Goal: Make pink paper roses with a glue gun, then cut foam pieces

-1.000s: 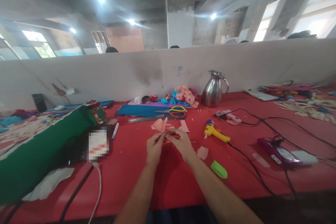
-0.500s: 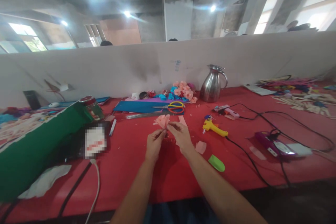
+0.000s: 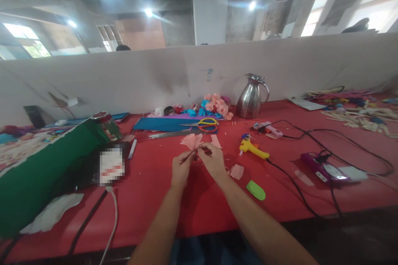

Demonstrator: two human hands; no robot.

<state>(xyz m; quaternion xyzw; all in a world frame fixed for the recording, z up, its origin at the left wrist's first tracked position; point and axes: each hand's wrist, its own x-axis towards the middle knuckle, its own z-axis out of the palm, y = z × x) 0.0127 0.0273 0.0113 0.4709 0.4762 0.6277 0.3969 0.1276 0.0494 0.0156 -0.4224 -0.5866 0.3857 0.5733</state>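
A pink paper flower (image 3: 191, 141) is held up over the red table, its petals spread away from me. My left hand (image 3: 182, 167) pinches it at the base, thumb against fingertips. From the other side, my right hand (image 3: 212, 159) has its thumb and fingertips closed at the same base; fingers hide the flower's stem end. A pink paper strip (image 3: 216, 141) lies just beyond my right hand, and a pink paper piece (image 3: 236, 172) lies to its right. Further right rests a yellow glue gun (image 3: 254, 149), with a green petal-shaped piece (image 3: 256, 190) nearer to me.
Scissors (image 3: 200, 124) lie on blue paper (image 3: 155, 124) beyond my hands. Behind stand finished pink flowers (image 3: 219, 105) and a steel jug (image 3: 249, 97). A purple power strip (image 3: 323, 169) with trailing cords is at right. At left are a green box wall (image 3: 46, 174) and a jar (image 3: 107, 125).
The flower has turned slightly in my fingers, its petals now fanning out wider. Both hands stay at its base, with the right fingers shifted a little. The camera view has shifted slightly.
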